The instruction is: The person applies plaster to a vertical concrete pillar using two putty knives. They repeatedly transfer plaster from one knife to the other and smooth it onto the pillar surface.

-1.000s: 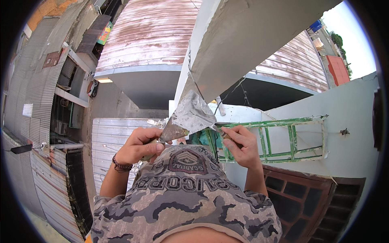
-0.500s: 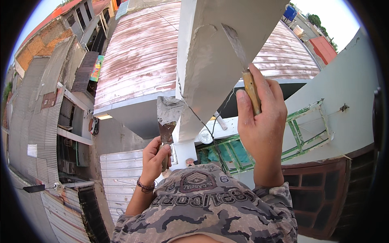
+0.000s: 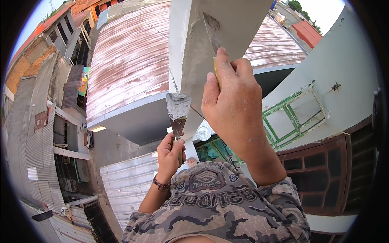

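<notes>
My right hand [image 3: 233, 95] grips the wooden handle of a putty knife [image 3: 211, 30]. Its metal blade lies against or just over the face of a grey plastered column [image 3: 239, 30], close to the column's left edge, where a rough line of filler runs. Lower and to the left, my left hand [image 3: 170, 154] is closed round the handle of a wider scraper [image 3: 177, 123], held blade up. Grey putty [image 3: 178, 104] coats the upper part of that blade. Whether the knife blade touches the column is hard to make out.
Rusty corrugated roofs [image 3: 129, 60] lie below on the left and behind the column. A green paint-stained ladder or frame [image 3: 293, 115] leans by the pale wall [image 3: 336, 60] at right. A round white container [image 3: 203, 133] stands below my right hand. A brown window frame [image 3: 316, 174] sits lower right.
My right hand has moved left with the putty knife, bringing its blade nearer the column's left edge. The scraper in my left hand has shifted slightly right and stands more upright.
</notes>
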